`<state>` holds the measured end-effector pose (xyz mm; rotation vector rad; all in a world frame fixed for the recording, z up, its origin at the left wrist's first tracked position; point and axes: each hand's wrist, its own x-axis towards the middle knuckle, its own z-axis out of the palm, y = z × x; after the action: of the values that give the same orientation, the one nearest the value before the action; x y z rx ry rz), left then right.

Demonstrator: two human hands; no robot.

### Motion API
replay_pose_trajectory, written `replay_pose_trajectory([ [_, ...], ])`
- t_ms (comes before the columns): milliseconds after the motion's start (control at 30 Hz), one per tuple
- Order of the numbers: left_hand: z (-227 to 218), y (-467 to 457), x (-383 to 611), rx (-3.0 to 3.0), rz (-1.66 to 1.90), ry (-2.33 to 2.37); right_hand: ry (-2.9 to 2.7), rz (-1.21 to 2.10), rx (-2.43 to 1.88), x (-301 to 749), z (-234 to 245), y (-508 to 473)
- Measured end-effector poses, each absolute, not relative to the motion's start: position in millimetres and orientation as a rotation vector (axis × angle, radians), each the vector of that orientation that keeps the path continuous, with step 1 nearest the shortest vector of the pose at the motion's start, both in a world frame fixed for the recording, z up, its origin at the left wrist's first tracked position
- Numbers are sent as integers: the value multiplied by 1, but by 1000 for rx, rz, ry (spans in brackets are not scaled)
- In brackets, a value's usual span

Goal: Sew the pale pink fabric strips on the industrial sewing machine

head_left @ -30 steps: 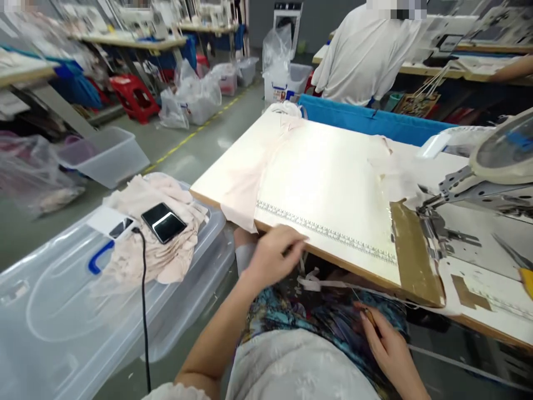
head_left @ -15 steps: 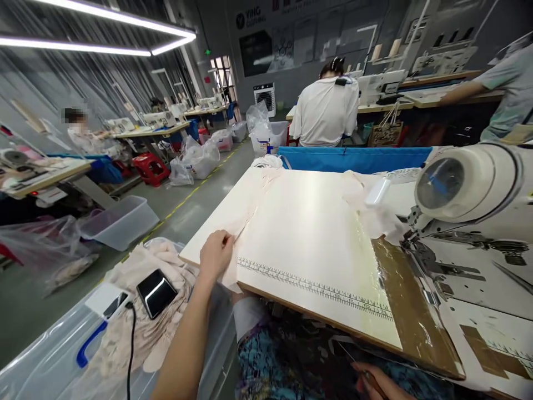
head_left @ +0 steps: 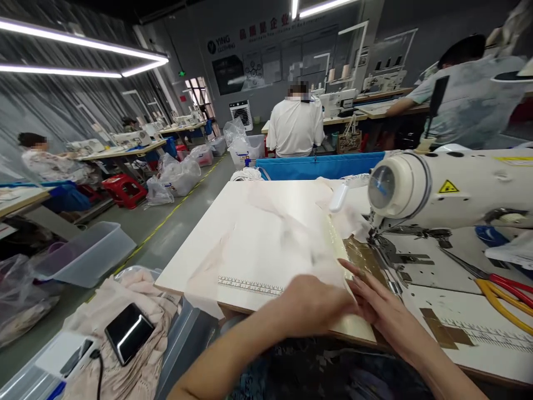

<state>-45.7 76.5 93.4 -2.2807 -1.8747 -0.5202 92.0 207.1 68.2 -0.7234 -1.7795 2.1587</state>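
Note:
My left hand (head_left: 310, 303) is closed and smeared by motion. It grips the near right part of a sheer pale pink fabric piece (head_left: 287, 222), which lifts off the white table (head_left: 187, 250) in a blurred fold. The fabric's left end lies flat and hangs over the front edge. Right beside it, my right hand (head_left: 377, 303) has its fingers stretched out, their tips next to the left hand. Part of these fingers is hidden behind the left hand. Both hands are over the pale yellow strip (head_left: 335, 244) by the sewing machine (head_left: 395, 183).
Orange-and-red-handled scissors (head_left: 499, 286) lie on the machine bed. A printed ruler (head_left: 250, 286) runs along the front edge. At the left, pink cloth (head_left: 137, 294) and a black phone (head_left: 130, 333) rest on a plastic bin. A person in white (head_left: 295, 128) sits ahead.
My left hand has moved right from the table's left edge, pulling fabric up. My right hand has risen from below the table edge to beside it. The view has swung right.

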Motion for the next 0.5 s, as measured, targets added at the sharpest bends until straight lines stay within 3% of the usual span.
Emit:
replay_pose_trajectory([
  [100,77,93,6,-2657,-320,-1647,-1726,2251,-751,75,71,206],
  [233,82,84,27,-2878,-513,-1333,-1800,2163,-668,91,73,203],
  [367,101,74,-30,-2507,-890,-1887,-1944,2115,-700,145,73,205],
  [500,91,93,-116,-1941,-907,-2272,-2109,1987,-884,203,72,206],
])
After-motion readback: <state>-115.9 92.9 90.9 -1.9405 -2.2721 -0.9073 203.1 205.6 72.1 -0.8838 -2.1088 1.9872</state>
